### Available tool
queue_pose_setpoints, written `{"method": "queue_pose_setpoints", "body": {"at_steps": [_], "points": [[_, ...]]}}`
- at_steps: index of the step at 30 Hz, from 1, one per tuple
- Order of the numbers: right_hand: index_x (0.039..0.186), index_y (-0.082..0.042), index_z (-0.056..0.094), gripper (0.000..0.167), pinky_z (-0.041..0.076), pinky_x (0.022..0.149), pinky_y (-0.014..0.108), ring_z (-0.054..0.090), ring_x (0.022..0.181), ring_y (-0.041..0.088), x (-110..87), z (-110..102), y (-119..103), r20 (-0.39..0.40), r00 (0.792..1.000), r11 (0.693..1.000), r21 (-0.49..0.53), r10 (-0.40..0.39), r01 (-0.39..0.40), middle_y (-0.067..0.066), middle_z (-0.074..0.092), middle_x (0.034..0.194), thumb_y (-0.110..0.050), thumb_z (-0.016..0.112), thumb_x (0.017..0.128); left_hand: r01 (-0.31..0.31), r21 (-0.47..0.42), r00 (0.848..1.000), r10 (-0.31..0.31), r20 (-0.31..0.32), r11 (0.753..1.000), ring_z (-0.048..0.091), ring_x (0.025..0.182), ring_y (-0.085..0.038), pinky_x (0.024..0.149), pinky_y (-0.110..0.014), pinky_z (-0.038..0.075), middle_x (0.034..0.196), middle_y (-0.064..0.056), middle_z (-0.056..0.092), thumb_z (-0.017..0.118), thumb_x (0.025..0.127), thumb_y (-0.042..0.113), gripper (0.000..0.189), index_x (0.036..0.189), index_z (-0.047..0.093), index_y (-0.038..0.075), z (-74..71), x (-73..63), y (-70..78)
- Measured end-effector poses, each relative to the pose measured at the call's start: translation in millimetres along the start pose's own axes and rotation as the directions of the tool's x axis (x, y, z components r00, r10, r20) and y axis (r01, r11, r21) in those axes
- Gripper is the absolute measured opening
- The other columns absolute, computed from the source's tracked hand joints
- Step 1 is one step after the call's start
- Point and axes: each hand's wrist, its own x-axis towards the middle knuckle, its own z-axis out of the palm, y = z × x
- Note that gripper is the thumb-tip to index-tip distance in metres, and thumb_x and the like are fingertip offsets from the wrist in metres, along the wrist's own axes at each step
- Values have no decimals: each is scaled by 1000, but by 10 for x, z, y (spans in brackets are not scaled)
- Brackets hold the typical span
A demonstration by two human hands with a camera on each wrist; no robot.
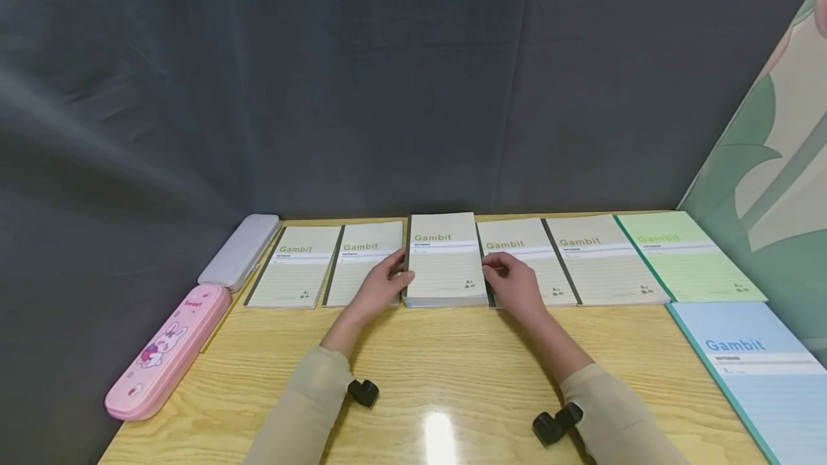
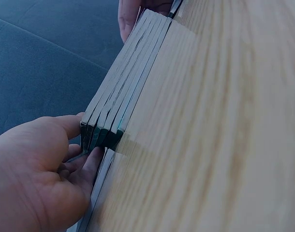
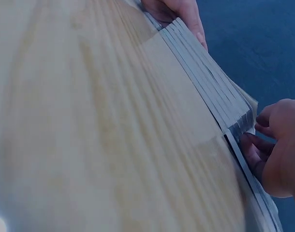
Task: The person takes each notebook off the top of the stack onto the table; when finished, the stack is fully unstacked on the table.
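A thick stack of several Gambit notebooks (image 1: 446, 264) lies at the middle of the row, a cream cover with a dark spine on top. My left hand (image 1: 382, 282) holds the stack at its spine side; in the left wrist view the thumb lies by the upper corner and curled fingers are lower against the spines. On the opposite side my right hand (image 1: 513, 282) grips the stack's right edge with bent fingers, above the neighbouring notebook (image 1: 530, 235). The right wrist view shows the top cover's corner slightly raised near that hand (image 3: 283, 145). Some fingertips are hidden.
Left of the stack lie two cream notebooks (image 1: 293, 268) side by side. To the right are another cream notebook (image 1: 601, 257), a green notebook (image 1: 688, 257) and a blue notebook (image 1: 756, 379). A pink pencil case (image 1: 171, 350) and a white case (image 1: 240, 250) line the left table edge.
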Motion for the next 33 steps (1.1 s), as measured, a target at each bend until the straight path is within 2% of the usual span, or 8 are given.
{"method": "queue_pose_setpoints", "body": {"at_steps": [4, 6, 10, 13, 15, 23, 30, 33], "points": [[124, -3, 66, 25, 57, 68, 31, 65, 88, 26, 31, 22, -26, 7, 999, 997, 57, 48, -49, 17, 68, 108, -13, 56, 103, -3, 4, 1000, 3, 2, 1000, 45, 138, -33, 110, -46, 42, 150, -16, 48, 60, 104, 26, 64, 159, 32, 10, 0, -3, 7], [129, -5, 64, 29, 57, 69, 31, 65, 90, 26, 37, 28, -36, 18, 998, 997, 56, 54, -55, 17, 67, 111, -16, 54, 105, -1, 7, 1000, 1, 1, 1000, 45, 138, -33, 109, -45, 43, 150, -16, 48, 60, 104, 26, 64, 159, 32, 11, 0, -6, 8], [135, -4, 62, 38, 52, 77, 36, 63, 93, 27, 35, 50, -46, 74, 997, 999, -28, -28, 30, 18, 64, 115, -23, 63, 102, -5, 7, 1000, 5, 0, 1000, 45, 138, -33, 109, -45, 43, 150, -16, 48, 60, 104, 26, 64, 159, 32, 11, 1, -7, 16], [132, -1, 64, 44, 49, 76, 38, 59, 89, 26, 27, 72, -49, 99, 990, 988, -108, -102, 113, 18, 62, 113, -23, 74, 95, -6, 6, 1000, 6, 4, 1000, 45, 138, -33, 109, -46, 43, 150, -16, 48, 60, 104, 26, 65, 160, 31, 10, 2, -9, 20], [129, 1, 66, 44, 48, 75, 38, 58, 86, 26, 26, 80, -56, 97, 989, 984, -130, -113, 125, 19, 61, 112, -21, 77, 92, -5, 5, 1000, 5, 8, 1000, 44, 139, -33, 109, -46, 44, 151, -16, 48, 61, 104, 27, 65, 160, 31, 11, 0, -15, 19], [133, -3, 64, 43, 49, 87, 44, 59, 101, 30, 20, 7, -64, 124, 992, 994, -104, -27, 40, 20, 63, 121, -20, 74, 95, -5, 20, 1000, 5, 6, 1000, 45, 138, -34, 109, -47, 43, 150, -17, 48, 62, 103, 29, 63, 159, 35, 14, -23, -28, 25], [132, -2, 64, 42, 45, 84, 40, 53, 95, 26, -28, -85, -19, 124, 992, 997, -72, 1, 8, 14, 60, 105, -18, 73, 95, -21, 34, 1000, 21, 0, 999, 45, 138, -36, 112, -47, 40, 151, -19, 46, 61, 104, 22, 60, 157, 36, 10, -13, -25, 17], [131, -2, 65, 40, 45, 83, 36, 52, 93, 24, -54, -112, 3, 115, 993, 999, -34, 20, -16, 12, 58, 104, -18, 73, 95, -29, 34, 1000, 29, 2, 999, 45, 138, -36, 112, -47, 39, 152, -19, 46, 61, 104, 21, 60, 157, 36, 10, -8, -21, 18]]}}
